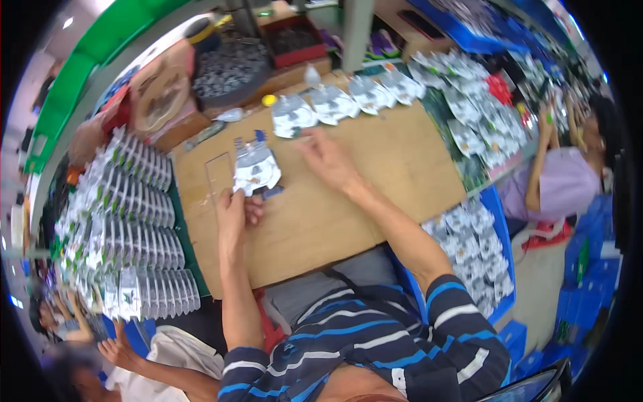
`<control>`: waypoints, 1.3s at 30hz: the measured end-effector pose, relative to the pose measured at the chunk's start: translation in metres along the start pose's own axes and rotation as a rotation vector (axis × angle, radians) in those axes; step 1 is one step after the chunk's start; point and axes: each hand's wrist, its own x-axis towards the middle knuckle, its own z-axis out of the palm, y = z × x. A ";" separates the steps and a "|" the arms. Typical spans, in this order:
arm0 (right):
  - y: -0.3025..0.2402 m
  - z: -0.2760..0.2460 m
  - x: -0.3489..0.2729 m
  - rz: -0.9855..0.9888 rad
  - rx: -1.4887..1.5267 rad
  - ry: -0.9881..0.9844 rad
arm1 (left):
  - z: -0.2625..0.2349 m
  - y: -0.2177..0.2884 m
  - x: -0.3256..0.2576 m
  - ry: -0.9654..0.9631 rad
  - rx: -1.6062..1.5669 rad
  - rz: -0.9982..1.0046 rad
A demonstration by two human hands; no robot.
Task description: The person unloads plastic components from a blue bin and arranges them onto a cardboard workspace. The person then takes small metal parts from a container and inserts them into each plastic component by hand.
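Observation:
On the brown board [335, 201] lies a clear plastic piece with a silver-white plate [256, 171], flanked by small dark blue bits. My left hand [236, 209] pinches its lower left corner, thumb and forefinger at the edge and the other fingers curled. My right hand [328, 159] reaches over the board, fingers loosely stretched, with nothing visible in them. Its fingertips are just below a similar silver piece [293, 116] with a yellow cap; whether they touch it I cannot tell. More such pieces [333, 104] stand in a row to its right along the far edge.
Stacked silver pieces [134, 231] rise in rows at the left. Others lie on the far right table [482, 117] and in a blue bin [499, 268]. Behind the board stand a tub of small grey parts [231, 70] and a red box [291, 40]. Co-workers sit on both sides.

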 end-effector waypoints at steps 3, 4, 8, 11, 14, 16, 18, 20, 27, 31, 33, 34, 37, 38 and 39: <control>-0.025 0.004 -0.049 0.007 0.148 -0.131 | 0.011 -0.008 -0.032 -0.087 -0.028 0.036; -0.020 0.010 -0.066 -0.070 0.218 -0.098 | 0.017 -0.007 -0.041 -0.104 -0.010 0.009; -0.018 -0.014 -0.117 0.030 0.168 0.144 | 0.051 -0.002 -0.072 -0.318 0.056 0.096; 0.001 -0.063 -0.164 0.041 0.145 0.441 | 0.079 0.024 -0.072 -0.549 0.248 0.048; 0.016 -0.116 -0.227 0.314 0.310 0.475 | 0.079 0.023 0.003 -0.327 0.324 0.157; 0.042 -0.133 -0.271 0.371 0.376 0.576 | 0.064 0.020 0.065 -0.235 0.206 0.124; 0.047 -0.150 -0.299 0.478 0.475 0.652 | 0.062 0.022 0.106 -0.117 0.177 0.076; 0.074 -0.153 -0.324 0.620 0.480 0.697 | 0.078 0.031 0.120 -0.127 0.170 0.051; 0.135 -0.143 -0.312 0.730 0.846 1.085 | 0.081 0.031 0.146 -0.110 0.228 0.027; 0.164 -0.144 -0.287 0.652 0.950 1.298 | 0.076 0.026 0.132 -0.066 0.209 0.042; 0.169 -0.145 -0.282 0.637 0.964 1.277 | 0.065 0.025 0.118 -0.062 0.202 0.066; 0.164 -0.147 -0.280 0.656 0.943 1.262 | 0.061 0.025 0.109 -0.071 0.194 0.088; 0.148 -0.157 -0.280 0.724 0.891 1.153 | 0.058 0.032 0.073 -0.048 0.185 0.136; 0.146 -0.160 -0.281 0.773 0.856 1.063 | 0.054 0.033 0.064 -0.086 0.162 0.176; 0.148 -0.159 -0.284 0.770 0.856 1.060 | 0.054 0.035 0.055 -0.128 0.138 0.218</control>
